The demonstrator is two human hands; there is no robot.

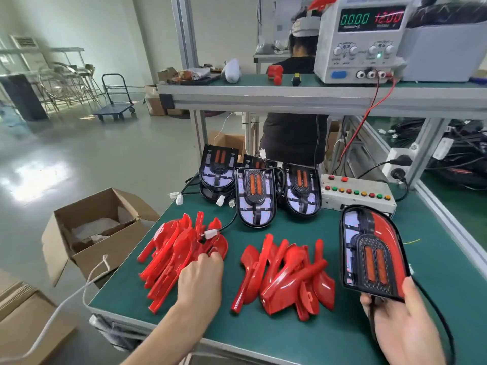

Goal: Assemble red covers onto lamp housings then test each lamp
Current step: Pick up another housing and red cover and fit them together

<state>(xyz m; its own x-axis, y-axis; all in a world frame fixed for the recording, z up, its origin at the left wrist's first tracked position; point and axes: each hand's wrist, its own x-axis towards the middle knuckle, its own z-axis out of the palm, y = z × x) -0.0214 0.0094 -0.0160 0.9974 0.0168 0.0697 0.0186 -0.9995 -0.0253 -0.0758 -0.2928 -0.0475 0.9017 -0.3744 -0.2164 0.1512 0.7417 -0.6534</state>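
Two heaps of red covers lie on the green mat: a left heap (pixel 174 256) and a right heap (pixel 287 277). My left hand (pixel 201 280) rests on the left heap, its fingertips curled onto a red cover there. My right hand (pixel 398 320) grips the lower end of a black lamp housing (pixel 369 254) held upright above the mat, with one red cover fitted on its right side. Bare black lamp housings (pixel 255 196) with orange reflectors stand in a row behind the heaps, their white connectors and black cables trailing.
A tester box with coloured buttons (pixel 358 193) sits at the back right. A power supply (pixel 361 40) reading 12.00 stands on the upper shelf (pixel 263 97). An open cardboard box (pixel 100 227) is left of the table. Another person stands behind the bench.
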